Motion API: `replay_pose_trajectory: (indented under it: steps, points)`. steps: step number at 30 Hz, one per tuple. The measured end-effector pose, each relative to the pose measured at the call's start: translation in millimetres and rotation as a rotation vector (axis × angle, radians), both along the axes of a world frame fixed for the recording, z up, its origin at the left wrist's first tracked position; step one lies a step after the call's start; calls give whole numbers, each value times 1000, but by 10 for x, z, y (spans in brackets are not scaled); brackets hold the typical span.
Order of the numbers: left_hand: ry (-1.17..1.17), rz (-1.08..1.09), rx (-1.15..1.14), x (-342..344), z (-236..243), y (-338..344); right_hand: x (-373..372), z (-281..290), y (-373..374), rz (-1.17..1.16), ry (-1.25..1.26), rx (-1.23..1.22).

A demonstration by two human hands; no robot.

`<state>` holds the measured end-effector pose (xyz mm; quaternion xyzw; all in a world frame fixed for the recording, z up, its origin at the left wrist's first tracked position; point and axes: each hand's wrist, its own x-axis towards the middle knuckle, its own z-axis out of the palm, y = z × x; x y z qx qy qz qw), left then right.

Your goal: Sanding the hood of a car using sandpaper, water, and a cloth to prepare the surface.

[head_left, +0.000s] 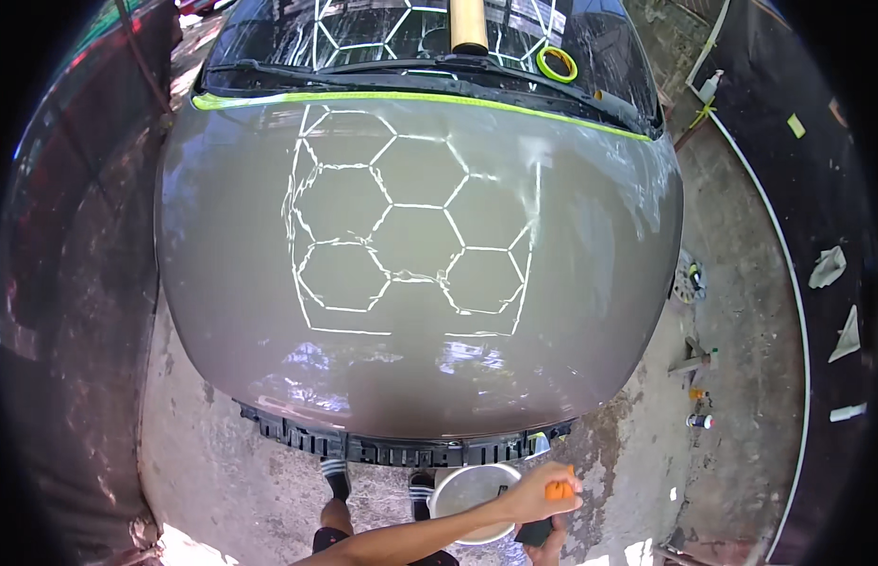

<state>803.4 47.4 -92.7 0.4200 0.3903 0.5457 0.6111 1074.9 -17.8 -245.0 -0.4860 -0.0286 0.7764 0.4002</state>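
Observation:
My left forearm crosses from the lower left, and my left hand (pixel 535 496) is closed around an orange object (pixel 558 490) whose kind I cannot make out. Just below it, my right hand (pixel 551 544) grips a flat dark block (pixel 533 533), partly hidden by the left hand. Both hands are just right of a round white bucket (pixel 441 481) on the ground, which holds cloudy liquid. Ahead of them spreads a grey-brown car hood (pixel 590 283) with a white-lined hexagon pattern (pixel 418 206) on its middle. Neither hand touches the hood.
Yellow-green tape (pixel 363 97) edges the hood below the windshield. A tape roll (pixel 557 64) and a tan tube (pixel 469 28) lie on the glass. Beside the car at right are a small bottle (pixel 700 421) and a stand (pixel 694 358). My feet (pixel 336 481) are near the bumper.

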Motion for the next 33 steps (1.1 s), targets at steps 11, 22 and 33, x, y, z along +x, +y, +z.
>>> replay_pose_trajectory:
  steps: [11,22,33]
  points:
    - [849,756,360,-4103,1501,-349,-751,983,-349,-134,-289,-120]
    - [971,712,310,-5159,1256,-887,-4850,3179,414,209,-250,703]
    - [780,723,264,-4778,1202,-1702,-6676,3314,2,966,-262,840]
